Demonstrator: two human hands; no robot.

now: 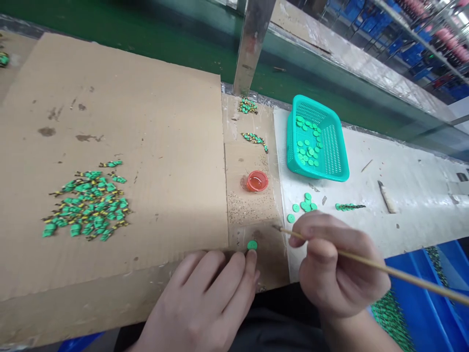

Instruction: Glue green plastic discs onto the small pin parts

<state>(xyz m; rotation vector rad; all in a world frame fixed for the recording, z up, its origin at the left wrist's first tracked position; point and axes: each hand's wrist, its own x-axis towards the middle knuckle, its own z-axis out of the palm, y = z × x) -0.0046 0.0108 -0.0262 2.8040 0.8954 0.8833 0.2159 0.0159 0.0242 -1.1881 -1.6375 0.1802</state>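
Note:
My right hand (335, 261) is closed around a thin wooden-handled brush (399, 276). Its dark tip points left, just above the cardboard. With fingers bent close together, my left hand (212, 298) rests at the bench's front edge, and its index fingertip presses on a small round green disc (252, 244), button-like, lying on the cardboard. Behind the disc stands a small red cup (257, 181) with liquid in it. Several loose green discs (307, 203) lie beyond my right hand, near a turquoise basket (339, 151) that holds more of them.
A heap of small green, yellow and black pieces (91, 203) lies on the large cardboard sheet (164, 146) at left. Two smaller groups sit behind the cup. A metal post (251, 54) rises at the back. Blue bins (421, 293) stand at lower right.

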